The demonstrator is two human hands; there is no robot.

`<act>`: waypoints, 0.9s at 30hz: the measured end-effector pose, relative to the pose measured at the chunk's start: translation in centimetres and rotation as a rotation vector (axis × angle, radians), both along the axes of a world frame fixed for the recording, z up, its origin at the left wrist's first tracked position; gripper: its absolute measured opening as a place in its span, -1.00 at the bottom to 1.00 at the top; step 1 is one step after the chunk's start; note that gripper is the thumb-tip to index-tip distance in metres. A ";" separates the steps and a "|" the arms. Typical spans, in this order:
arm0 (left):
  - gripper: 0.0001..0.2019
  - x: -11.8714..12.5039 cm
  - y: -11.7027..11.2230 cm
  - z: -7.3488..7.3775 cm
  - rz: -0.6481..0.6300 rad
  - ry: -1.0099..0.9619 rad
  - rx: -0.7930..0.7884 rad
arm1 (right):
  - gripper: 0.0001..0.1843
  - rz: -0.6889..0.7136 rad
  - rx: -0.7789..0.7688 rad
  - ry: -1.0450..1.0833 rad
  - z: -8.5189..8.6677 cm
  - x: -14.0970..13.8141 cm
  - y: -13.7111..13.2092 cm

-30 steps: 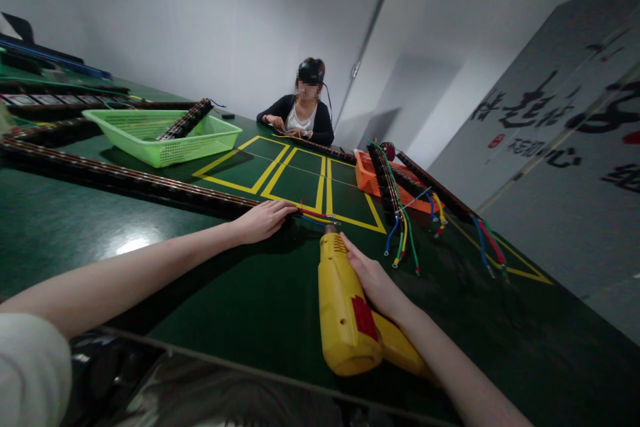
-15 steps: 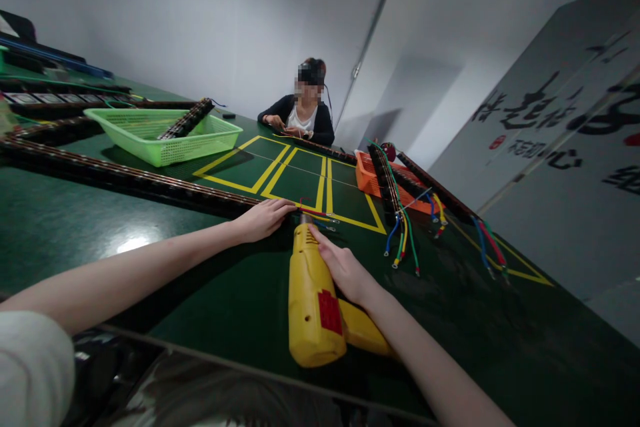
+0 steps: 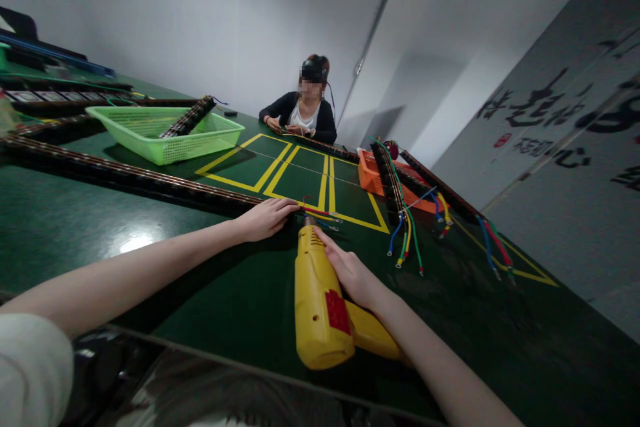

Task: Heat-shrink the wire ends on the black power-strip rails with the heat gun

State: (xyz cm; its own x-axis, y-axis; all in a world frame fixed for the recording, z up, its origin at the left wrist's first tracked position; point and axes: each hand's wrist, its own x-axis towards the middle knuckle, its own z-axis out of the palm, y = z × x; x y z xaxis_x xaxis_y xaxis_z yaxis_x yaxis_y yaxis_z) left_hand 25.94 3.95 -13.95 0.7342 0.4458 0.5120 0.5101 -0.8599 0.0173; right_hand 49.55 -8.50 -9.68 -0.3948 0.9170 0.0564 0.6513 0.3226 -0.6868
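My right hand [image 3: 350,271] grips a yellow heat gun [image 3: 320,303] with a red label, its nozzle close to the coloured wires [image 3: 320,215] at the end of a long dark strip [image 3: 125,177]. My left hand [image 3: 265,219] lies closed over that strip's end, holding it down on the green table [image 3: 240,293]. The wires stick out to the right of my left fingers, over a yellow floor-tape line.
A green basket [image 3: 165,137] holding a dark strip stands at the back left. An orange tray [image 3: 373,179] with more strips and coloured wire tails [image 3: 407,240] lies at the right. A person [image 3: 303,113] sits at the table's far end.
My right hand brought the heat gun leftward and forward, so its nozzle now sits at the wires by my left hand. My left hand has stayed put.
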 end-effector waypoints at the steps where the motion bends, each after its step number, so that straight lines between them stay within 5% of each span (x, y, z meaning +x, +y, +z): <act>1: -0.59 0.0 0.0 0.0 0.002 0.001 -0.002 | -0.39 -0.008 -0.007 0.000 -0.1 0.4 -0.1; 13: -0.59 0.0 0.0 0.0 0.002 -0.004 0.005 | -0.34 -0.112 -0.037 -0.015 0.0 4.5 -1.3; 27: -0.67 0.2 -0.1 0.0 -0.002 -0.041 -0.004 | -0.40 -0.090 0.074 -0.113 0.8 0.9 -0.9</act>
State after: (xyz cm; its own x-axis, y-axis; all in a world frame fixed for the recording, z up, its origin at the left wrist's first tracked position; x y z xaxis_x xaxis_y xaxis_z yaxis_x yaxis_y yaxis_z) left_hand 26.15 3.87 -13.92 0.7137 0.4467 0.5394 0.5073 -0.8608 0.0416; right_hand 50.46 -9.36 -8.89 -0.3191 0.9439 0.0850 0.7517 0.3067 -0.5838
